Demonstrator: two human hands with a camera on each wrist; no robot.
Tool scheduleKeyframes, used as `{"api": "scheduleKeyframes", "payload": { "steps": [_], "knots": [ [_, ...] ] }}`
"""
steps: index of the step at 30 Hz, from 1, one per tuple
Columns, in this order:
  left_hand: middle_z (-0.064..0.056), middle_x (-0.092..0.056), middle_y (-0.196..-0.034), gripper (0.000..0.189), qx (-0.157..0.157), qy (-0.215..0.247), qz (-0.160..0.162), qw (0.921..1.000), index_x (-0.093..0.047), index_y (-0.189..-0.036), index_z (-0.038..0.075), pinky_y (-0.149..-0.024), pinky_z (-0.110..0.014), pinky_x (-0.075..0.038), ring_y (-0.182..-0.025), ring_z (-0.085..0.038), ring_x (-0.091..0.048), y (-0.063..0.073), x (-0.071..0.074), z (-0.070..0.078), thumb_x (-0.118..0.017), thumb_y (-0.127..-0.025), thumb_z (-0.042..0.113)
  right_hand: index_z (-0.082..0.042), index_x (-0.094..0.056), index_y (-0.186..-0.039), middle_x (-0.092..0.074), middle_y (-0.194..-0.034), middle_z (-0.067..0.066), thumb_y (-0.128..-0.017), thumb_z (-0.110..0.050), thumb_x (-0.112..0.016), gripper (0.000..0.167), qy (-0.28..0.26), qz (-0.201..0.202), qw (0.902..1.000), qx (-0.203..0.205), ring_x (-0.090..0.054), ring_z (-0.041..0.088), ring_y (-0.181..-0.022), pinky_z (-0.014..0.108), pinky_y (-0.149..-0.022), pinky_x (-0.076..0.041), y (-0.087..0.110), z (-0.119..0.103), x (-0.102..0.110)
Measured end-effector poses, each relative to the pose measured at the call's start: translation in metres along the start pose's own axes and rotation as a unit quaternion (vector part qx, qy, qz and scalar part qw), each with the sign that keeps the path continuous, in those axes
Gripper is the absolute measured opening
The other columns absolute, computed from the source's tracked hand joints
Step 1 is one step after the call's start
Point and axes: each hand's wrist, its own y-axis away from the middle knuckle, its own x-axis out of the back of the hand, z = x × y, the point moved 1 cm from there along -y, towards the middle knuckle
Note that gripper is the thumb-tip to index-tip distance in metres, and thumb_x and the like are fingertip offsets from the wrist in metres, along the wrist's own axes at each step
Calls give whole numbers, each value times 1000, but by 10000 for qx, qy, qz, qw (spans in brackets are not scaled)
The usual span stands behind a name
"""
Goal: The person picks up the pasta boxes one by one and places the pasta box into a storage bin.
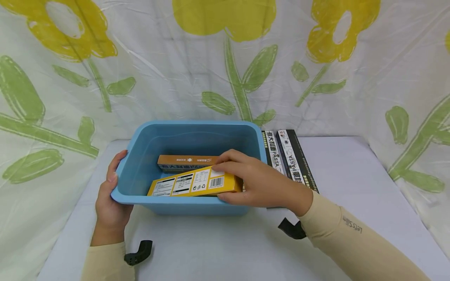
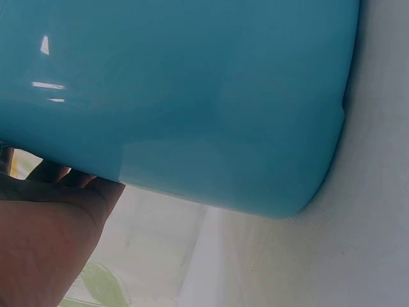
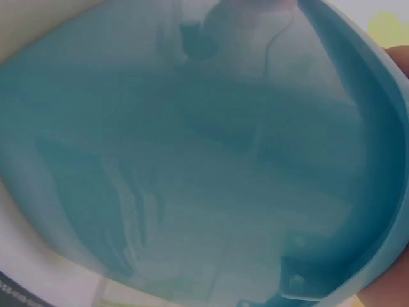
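A blue plastic bin (image 1: 207,201) stands on the table, and its glossy outer wall (image 2: 211,96) fills most of the left wrist view. My left hand (image 1: 114,203) grips the bin's rim at the left side. Inside the bin, my right hand (image 1: 251,179) holds the right end of a yellow pasta box (image 1: 191,183), thumb at the near edge and fingers over the top. The box lies tilted, its lower edge hidden behind the near rim. Behind it is an orange and dark pasta box (image 1: 186,160), partly covered by my right fingers.
Right of the bin, two black and white pasta boxes (image 1: 293,156) lie side by side on the white table (image 1: 337,168), partly hidden by my right arm. A flowered curtain (image 1: 168,78) hangs behind the table. Each wrist carries a black mount (image 1: 138,253).
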Motion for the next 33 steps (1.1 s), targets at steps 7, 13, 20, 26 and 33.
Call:
{"api": "scheduleKeyframes", "payload": {
  "steps": [7, 13, 20, 26, 33],
  "knots": [
    [-7, -31, -171, 66, 28, -65, 24, 10000, -38, -169, 26, -108, -45, -41, -148, -34, -38, 0, -1, 1, -30, -105, 37, -5, -69, -143, -54, -147, 4, -98, -27, -83, 52, 187, 65, 9996, 181, -58, 15, -120, 24, -88, -54, 0, 1, -1],
    [-7, -31, -172, 65, 35, -88, 30, 10000, -38, -169, 27, -109, -47, -41, -149, -35, -38, 1, -1, 0, -30, -105, 38, -8, -70, -144, -58, -147, 3, -98, -29, -84, 52, 301, -21, 9995, 105, -55, 16, -130, 35, -101, -52, 0, 1, -1],
    [-7, -29, -173, 65, 61, -237, 29, 9997, -37, -169, 29, -110, -44, -42, -150, -35, -36, 1, -1, 1, -32, -106, 40, -11, -68, -146, -60, -151, 3, -100, -33, -82, 52, 213, -159, 9996, -34, -50, 21, -143, 47, -114, -44, 2, 0, 0],
    [-6, -30, -173, 64, 53, -255, 21, 9997, -37, -169, 30, -110, -44, -42, -151, -36, -36, 1, -2, 2, -32, -106, 40, -12, -70, -143, -62, -147, 0, -99, -30, -83, 50, 158, 46, 9997, 159, -52, 19, -140, 46, -112, -45, 4, 0, 0],
    [-6, -29, -173, 65, 51, -263, -16, 9996, -36, -170, 29, -109, -43, -42, -151, -36, -36, 0, -1, 2, -31, -106, 39, -12, -69, -145, -62, -147, -3, -98, -27, -83, 51, 16, 296, 9990, 321, -53, 16, -139, 46, -110, -47, 9, 2, 2]
  ]
}}
